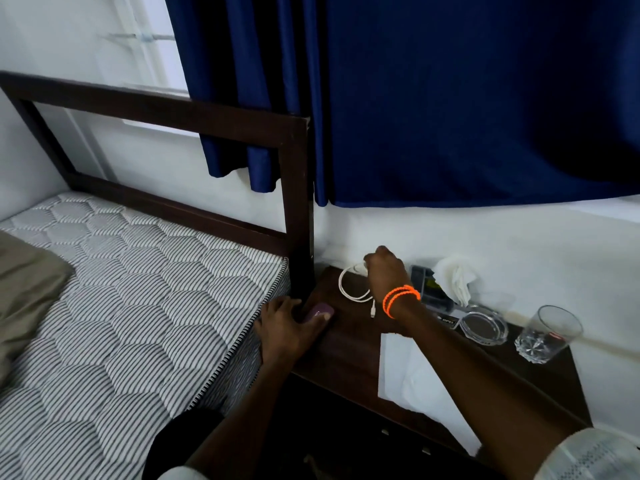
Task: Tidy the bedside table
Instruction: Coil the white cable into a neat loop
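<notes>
At the far left corner of the dark wooden bedside table [349,355], against the white wall, the right hand [386,271] has its fingers curled down onto a loosely coiled white cable [351,287], seemingly pinching the top of the coil; the exact grip is hidden behind the knuckles. The cable's free plug end [372,311] dangles onto the tabletop just near the orange wristbands [401,298]. The left hand [292,325] rests on the table's left edge beside the mattress [138,289], its fingers spread and laid around a small mauve object [319,310], holding or steadying it; what that object is cannot be told. To the right of the right hand lie a dark gadget [429,287], a crumpled white tissue [455,277], a clear glass ashtray [483,327] and a cut-glass tumbler [545,336], while a white sheet of paper [403,368] lies near the front. The likely trouble is the loose coil: lifted by one loop only, it may unwind, and the trailing plug could drag across the table or catch. The right forearm stretches over the paper and passes close to the ashtray and tumbler, so a careless sweep rightwards might knock glass off the narrow top. The far end of the cable is out of sight, possibly plugged in, so a hard pull could snag
</notes>
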